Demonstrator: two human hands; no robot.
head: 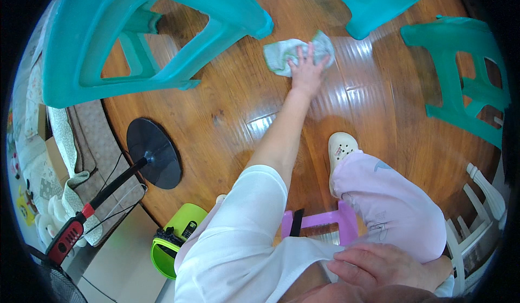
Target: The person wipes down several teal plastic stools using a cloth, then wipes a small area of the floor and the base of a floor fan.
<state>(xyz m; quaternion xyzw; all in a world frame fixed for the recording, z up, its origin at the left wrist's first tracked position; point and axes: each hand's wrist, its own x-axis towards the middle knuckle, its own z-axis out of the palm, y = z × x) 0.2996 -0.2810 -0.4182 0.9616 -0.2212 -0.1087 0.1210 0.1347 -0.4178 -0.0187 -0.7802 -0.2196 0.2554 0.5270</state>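
My left hand (pixel 307 73) is stretched out over the wooden floor (pixel 219 116), its fingers spread and pressed on a crumpled pale cloth (pixel 280 57) with green edging. The hand looks slightly blurred. Near my bent right knee, at the bottom right, lies my right hand (pixel 373 264), its fingers pointing left beside the white shirt. Nothing shows in it, but its palm is hidden. Below the cloth, a cream clog (pixel 340 146) is on my foot.
Teal plastic stools (pixel 221 38) (pixel 369 2) (pixel 447 71) surround the cloth. A black round stand base (pixel 154 152), a lime-green container (pixel 187 217) and a bed edge are at left. A purple plastic stool (pixel 347 221) is beneath me. White chair-like furniture (pixel 459 246) is lower right.
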